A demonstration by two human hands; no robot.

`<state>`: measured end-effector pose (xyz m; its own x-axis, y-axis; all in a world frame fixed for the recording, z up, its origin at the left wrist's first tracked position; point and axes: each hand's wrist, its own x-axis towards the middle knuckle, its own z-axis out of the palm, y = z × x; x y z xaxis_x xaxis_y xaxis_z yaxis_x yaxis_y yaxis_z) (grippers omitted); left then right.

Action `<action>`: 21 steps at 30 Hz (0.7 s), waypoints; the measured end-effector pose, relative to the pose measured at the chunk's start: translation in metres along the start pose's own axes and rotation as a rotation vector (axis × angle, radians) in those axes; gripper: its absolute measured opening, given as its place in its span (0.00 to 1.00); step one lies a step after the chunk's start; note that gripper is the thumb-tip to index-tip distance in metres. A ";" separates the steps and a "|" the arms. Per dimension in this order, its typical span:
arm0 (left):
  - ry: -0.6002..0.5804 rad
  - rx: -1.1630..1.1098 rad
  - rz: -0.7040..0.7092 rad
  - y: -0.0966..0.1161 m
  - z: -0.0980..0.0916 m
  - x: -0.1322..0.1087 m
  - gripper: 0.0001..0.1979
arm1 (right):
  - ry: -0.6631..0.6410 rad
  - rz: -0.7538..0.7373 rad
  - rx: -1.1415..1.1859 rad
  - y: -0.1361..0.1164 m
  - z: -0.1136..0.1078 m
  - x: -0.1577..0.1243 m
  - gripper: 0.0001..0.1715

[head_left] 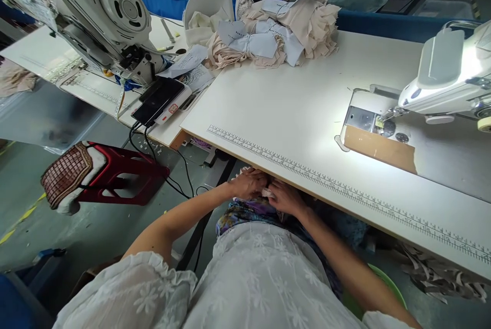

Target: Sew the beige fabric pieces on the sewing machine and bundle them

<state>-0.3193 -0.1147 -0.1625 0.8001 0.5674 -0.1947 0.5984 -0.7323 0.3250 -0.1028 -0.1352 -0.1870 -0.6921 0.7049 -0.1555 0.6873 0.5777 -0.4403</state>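
Observation:
Over my lap, just below the front edge of the white sewing table [245, 114], both hands meet at a small piece of pale fabric [267, 193]. My left hand [248, 184] is closed with its fingers curled over the cloth. The fingers of my right hand [287, 197] pinch the same cloth from the other side. Some pale ruffled cloth also shows behind my left hand. The tabletop edge and the hands themselves hide most of the fabric, so its shape cannot be made out.
A lit sewing machine [441, 75] stands at the right, another sewing machine [111, 12] at the left. Tied bundles of beige fabric pieces [314, 27] lie at the back. A phone [158, 100] with cables rests left. A red stool [118, 173] stands on the floor.

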 end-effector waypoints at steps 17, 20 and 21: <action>0.050 -0.072 0.043 0.006 0.008 -0.030 0.05 | 0.032 0.018 0.161 -0.014 0.002 -0.022 0.05; 0.041 -0.120 -0.045 0.004 0.012 -0.032 0.07 | 0.041 0.113 0.201 -0.006 0.008 -0.018 0.11; 0.041 -0.139 -0.083 0.002 0.012 -0.031 0.08 | 0.043 0.131 0.204 -0.002 0.010 -0.015 0.13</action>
<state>-0.3421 -0.1383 -0.1674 0.7440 0.6408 -0.1893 0.6487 -0.6247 0.4347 -0.0961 -0.1509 -0.1925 -0.5868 0.7877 -0.1876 0.7092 0.3880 -0.5887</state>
